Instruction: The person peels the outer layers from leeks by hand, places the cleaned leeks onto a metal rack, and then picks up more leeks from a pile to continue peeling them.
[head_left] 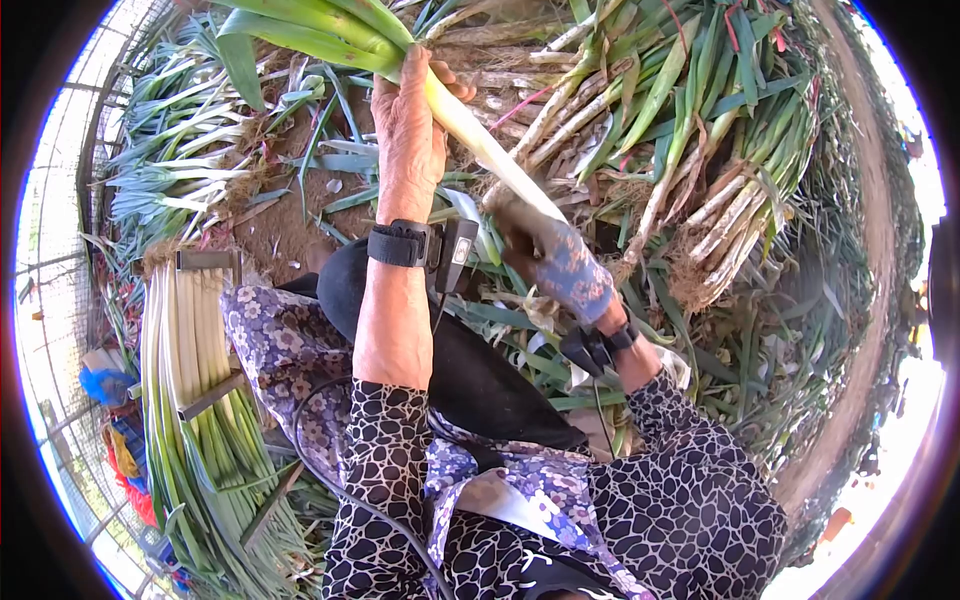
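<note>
A thick leek (480,140) slants across the upper middle, its green leaves at the upper left and its white shaft running down to the right. My left hand (408,115) is bare and closed around the shaft just below the leaves. At the lower white end is my right hand (560,262), in a blue patterned glove with dark, dirty fingers. Motion smears those fingers, so I cannot make out whether they grip the shaft; the root end is hidden at the glove.
Trimmed leeks (190,350) lie in a metal-framed rack at the left. Smaller leeks (185,170) are piled at the upper left. Unpeeled leeks (725,215) with muddy roots lie at the right, above loose leaf scraps (740,340). Wire mesh (60,250) borders the left side.
</note>
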